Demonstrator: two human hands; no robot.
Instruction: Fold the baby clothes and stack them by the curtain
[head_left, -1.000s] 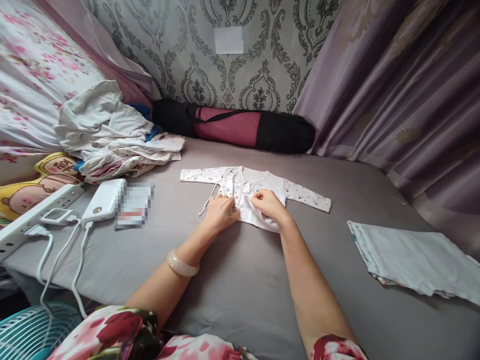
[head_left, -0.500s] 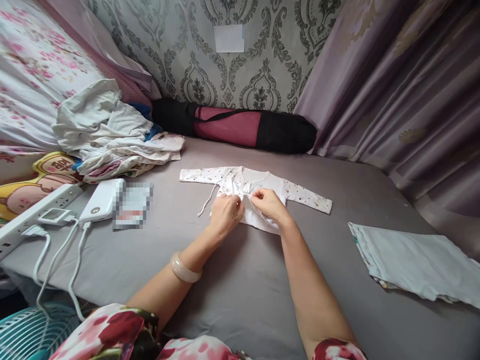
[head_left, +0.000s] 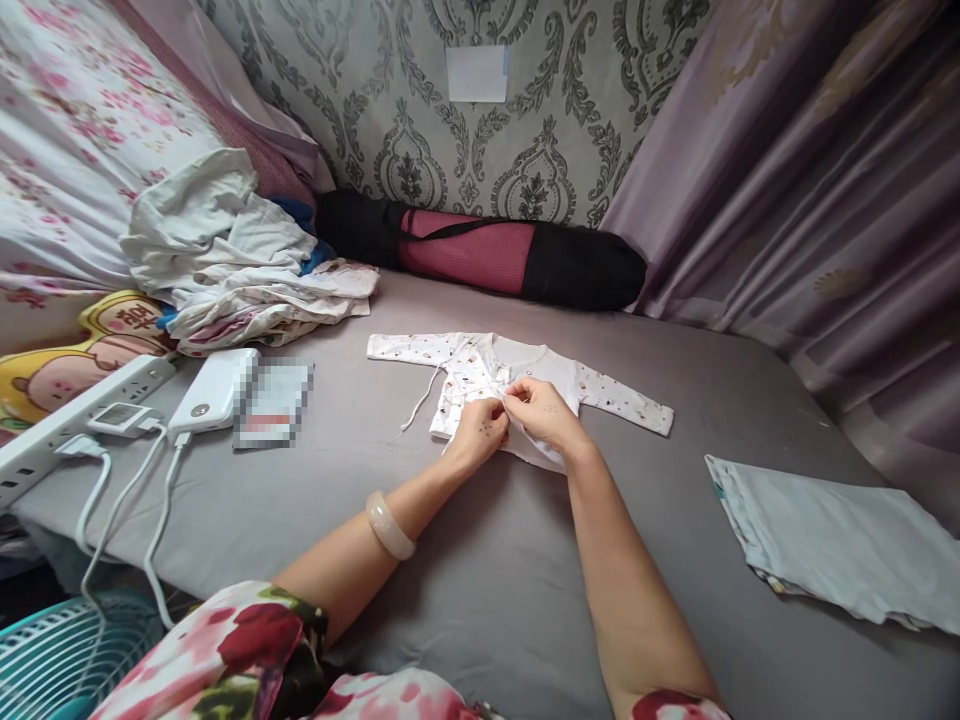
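A small white baby shirt with a scattered print lies spread on the grey sheet, its sleeves stretched out to both sides. My left hand is closed over the front of the shirt, fingertips pinched at its middle. Right beside it my right hand pinches too, thumb and finger meeting the left fingertips. A thin white tie seems to be between them, though the fingers hide most of it. Another tie string trails loose off the shirt's left side.
Folded pale cloth lies at right; a heap of clothes at back left. A power strip, white power bank and cables are at left. A black and pink rolled bag rests against the wall. A teal fan stands lower left.
My left hand has moved right and closer to my right hand, so the fingertips now meet. The shirt's lower left corner has come into sight. The view has shifted slightly.
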